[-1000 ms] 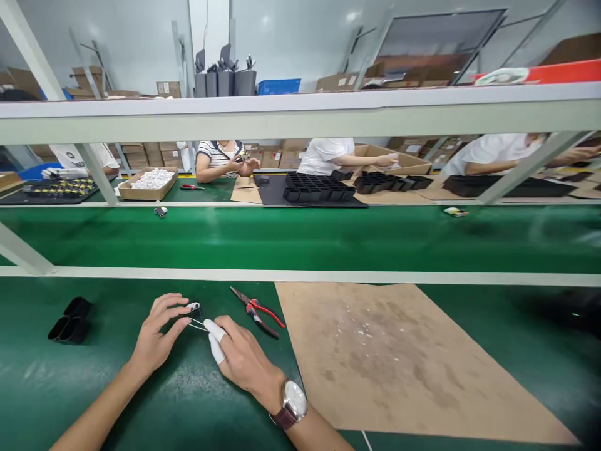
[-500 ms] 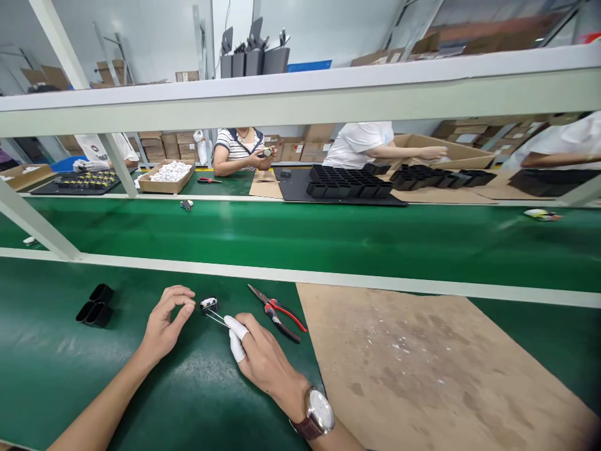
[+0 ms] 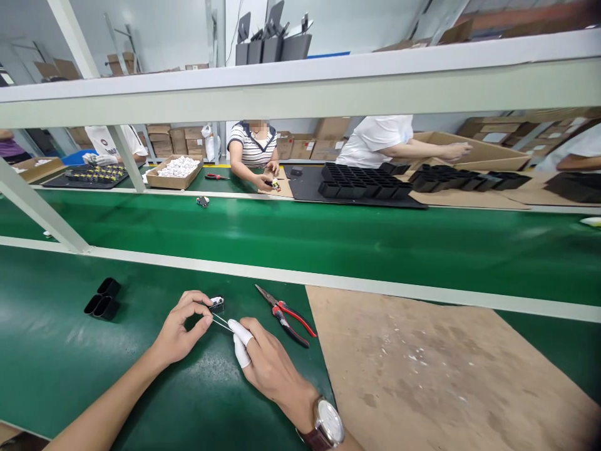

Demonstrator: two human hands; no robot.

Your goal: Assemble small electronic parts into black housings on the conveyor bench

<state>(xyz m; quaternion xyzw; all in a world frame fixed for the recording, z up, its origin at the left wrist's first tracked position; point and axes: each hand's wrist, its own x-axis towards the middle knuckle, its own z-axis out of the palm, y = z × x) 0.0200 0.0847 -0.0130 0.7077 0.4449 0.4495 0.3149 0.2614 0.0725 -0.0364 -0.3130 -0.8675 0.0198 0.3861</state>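
A small black part with a white top [image 3: 216, 302] sits on the green bench ahead of my hands. My left hand [image 3: 185, 326] has its fingertips at the part's left end, the thumb drawn in close below them; the contact itself is partly hidden. Two thin white strands, like wires [image 3: 221, 322], run from beside the part to my right hand [image 3: 267, 357]. Its thumb and index finger wear white finger cots and pinch the strands' near ends. Right of the part lie long-nose pliers [image 3: 286, 315] with red and black handles.
Black plastic cups [image 3: 103, 299] stand at left. Brown cardboard [image 3: 422, 363] covers the bench at right. Beyond a pale rail [image 3: 282, 275] runs a green belt [image 3: 328, 232] with a small part [image 3: 203, 201] on it. Co-workers sit across, near black trays [image 3: 361, 181]; a shelf beam [image 3: 300, 88] crosses above.
My left hand has moved right and closed its fingers in at the part. My right hand keeps its pinch on the strands. The whole view has shifted slightly.
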